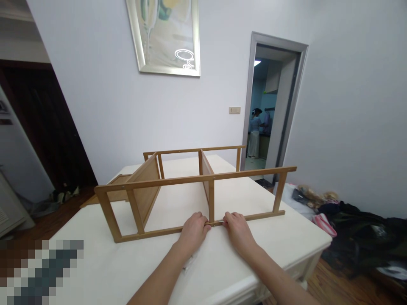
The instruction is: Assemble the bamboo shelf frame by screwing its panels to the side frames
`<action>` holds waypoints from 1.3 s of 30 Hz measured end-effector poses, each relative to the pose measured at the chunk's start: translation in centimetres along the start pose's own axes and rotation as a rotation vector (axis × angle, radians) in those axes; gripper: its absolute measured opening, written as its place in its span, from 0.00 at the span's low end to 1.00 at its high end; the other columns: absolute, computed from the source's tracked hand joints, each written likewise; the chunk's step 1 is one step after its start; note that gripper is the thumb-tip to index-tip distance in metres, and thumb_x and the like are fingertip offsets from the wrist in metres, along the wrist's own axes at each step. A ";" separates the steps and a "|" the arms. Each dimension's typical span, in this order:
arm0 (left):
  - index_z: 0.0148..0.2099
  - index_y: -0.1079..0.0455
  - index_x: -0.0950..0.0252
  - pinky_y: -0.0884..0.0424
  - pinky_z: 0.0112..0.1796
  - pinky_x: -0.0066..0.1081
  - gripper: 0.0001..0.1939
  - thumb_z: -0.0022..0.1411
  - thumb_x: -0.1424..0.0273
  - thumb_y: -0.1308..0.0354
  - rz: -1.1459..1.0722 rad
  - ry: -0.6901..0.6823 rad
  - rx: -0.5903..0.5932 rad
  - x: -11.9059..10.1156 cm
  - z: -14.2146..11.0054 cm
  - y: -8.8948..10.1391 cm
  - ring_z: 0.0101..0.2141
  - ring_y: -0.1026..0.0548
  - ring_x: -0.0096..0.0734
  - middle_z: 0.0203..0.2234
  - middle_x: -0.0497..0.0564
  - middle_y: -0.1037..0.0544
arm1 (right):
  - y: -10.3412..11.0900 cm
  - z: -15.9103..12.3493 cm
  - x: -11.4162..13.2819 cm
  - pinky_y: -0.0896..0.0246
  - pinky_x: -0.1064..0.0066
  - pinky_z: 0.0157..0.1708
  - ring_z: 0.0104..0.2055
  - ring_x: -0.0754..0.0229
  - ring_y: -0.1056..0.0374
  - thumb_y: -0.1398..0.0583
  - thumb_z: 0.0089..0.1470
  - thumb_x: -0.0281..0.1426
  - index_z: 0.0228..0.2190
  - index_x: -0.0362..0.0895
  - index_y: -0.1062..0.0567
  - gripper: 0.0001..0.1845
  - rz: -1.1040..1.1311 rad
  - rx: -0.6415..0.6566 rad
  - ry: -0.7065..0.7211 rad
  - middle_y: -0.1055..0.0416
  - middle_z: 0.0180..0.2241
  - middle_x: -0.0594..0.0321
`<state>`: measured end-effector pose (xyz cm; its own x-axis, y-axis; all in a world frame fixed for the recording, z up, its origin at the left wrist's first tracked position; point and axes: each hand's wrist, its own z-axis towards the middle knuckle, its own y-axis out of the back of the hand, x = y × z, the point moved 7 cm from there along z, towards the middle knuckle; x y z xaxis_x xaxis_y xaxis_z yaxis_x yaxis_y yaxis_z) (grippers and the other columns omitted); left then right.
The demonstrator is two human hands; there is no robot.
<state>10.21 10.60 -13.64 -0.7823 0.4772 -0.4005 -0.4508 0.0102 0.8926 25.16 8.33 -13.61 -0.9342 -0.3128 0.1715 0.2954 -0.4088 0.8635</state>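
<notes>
Brown, open-sided frame (178,181) with slatless, flat inner panels (148,186)

No readable text, labels, numbers or signs anywhere.

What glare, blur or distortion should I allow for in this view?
Head view: ring-shaped reflections on the wall picture; door frame leaning, probably wide-angle distortion; lower-left corner pixelated; details between left hand and right hand too small to identify.
</notes>
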 end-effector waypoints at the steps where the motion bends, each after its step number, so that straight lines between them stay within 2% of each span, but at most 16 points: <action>1: 0.41 0.26 0.65 0.37 0.45 0.35 0.12 0.64 0.68 0.50 0.004 0.004 -0.003 0.0 0.0 0.0 0.43 0.28 0.42 0.38 0.56 0.25 | -0.1 0.0 -0.1 0.47 0.67 0.37 0.36 0.55 0.34 0.47 0.60 0.23 0.29 0.45 0.34 0.08 0.012 0.004 -0.004 0.27 0.30 0.61; 10: 0.40 0.25 0.65 0.37 0.44 0.34 0.12 0.65 0.69 0.50 0.035 0.003 -0.016 -0.3 -0.2 0.3 0.42 0.28 0.39 0.37 0.55 0.25 | 0.4 0.0 0.1 0.49 0.69 0.36 0.33 0.58 0.35 0.48 0.59 0.22 0.28 0.45 0.35 0.09 0.085 0.009 -0.017 0.29 0.28 0.62; 19: 0.40 0.27 0.64 0.37 0.45 0.35 0.11 0.66 0.70 0.50 -0.003 0.004 -0.025 0.2 -0.1 -0.4 0.42 0.29 0.39 0.37 0.54 0.25 | -0.1 -0.2 -0.1 0.50 0.68 0.36 0.32 0.58 0.37 0.52 0.61 0.22 0.27 0.46 0.37 0.12 0.107 0.019 0.000 0.31 0.27 0.63; 25: 0.40 0.26 0.64 0.37 0.45 0.36 0.11 0.65 0.70 0.50 -0.049 0.036 -0.013 0.3 0.0 -0.4 0.42 0.30 0.40 0.37 0.54 0.25 | 0.1 -0.3 -0.1 0.49 0.67 0.34 0.30 0.58 0.38 0.52 0.60 0.20 0.27 0.46 0.38 0.13 0.151 -0.035 0.050 0.32 0.26 0.63; 32: 0.40 0.25 0.66 0.36 0.45 0.38 0.12 0.64 0.70 0.50 -0.061 0.040 0.007 -0.1 -0.1 -0.1 0.43 0.29 0.44 0.38 0.57 0.25 | -1.2 -0.4 -0.9 0.49 0.67 0.33 0.29 0.57 0.37 0.52 0.62 0.23 0.27 0.47 0.37 0.12 0.137 -0.083 0.086 0.32 0.26 0.63; 39: 0.42 0.24 0.66 0.36 0.46 0.37 0.14 0.65 0.68 0.51 -0.023 0.044 -0.002 0.0 0.0 0.3 0.43 0.29 0.43 0.38 0.58 0.24 | -1.1 0.0 -0.9 0.49 0.67 0.34 0.31 0.57 0.36 0.52 0.62 0.24 0.27 0.46 0.37 0.12 0.134 -0.021 0.076 0.31 0.26 0.62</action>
<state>10.05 10.60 -13.43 -0.7898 0.4379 -0.4295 -0.4695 0.0189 0.8827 25.65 9.02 -14.75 -0.8687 -0.4293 0.2473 0.4210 -0.3766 0.8252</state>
